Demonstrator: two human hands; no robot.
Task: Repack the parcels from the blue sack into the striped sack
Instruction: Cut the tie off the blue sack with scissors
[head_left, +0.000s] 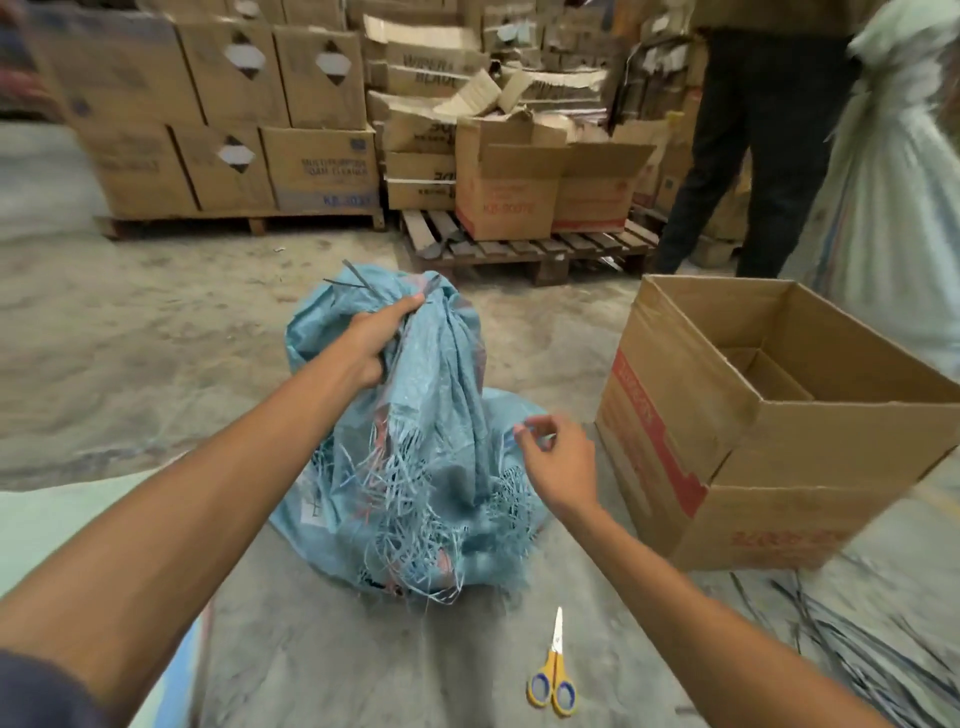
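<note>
Stood on a dusty concrete floor (156, 338) in a warehouse, with stacked cartons (311, 166) on pallets along the back. Had the left hand (376, 340) wrapped tight round the bunched neck of the blue sack (431, 395), holding it up. Had the right hand (561, 462) hovering just off the sack's right flank, fingers loosely curled, thumb and forefinger nearly together. Couldn't tell whether pinching a loose strand or nothing at all.

Found the sack dead ahead between both arms, long axis roughly upright and leaning away, neck at the far top, frayed fringe (410, 499) spilling toward the near side. So: left already on it, right the free one and nearer the ragged lower part, probably the one to go in. Saw no parcels, presumably inside.

Spotted yellow-handled scissors (553, 675) on the floor nearer in, apart from the sack. Had an open cardboard box (675, 415) close on the right. Noticed pale fabric (78, 519) at the near left, maybe the striped sack, couldn't say.
</note>
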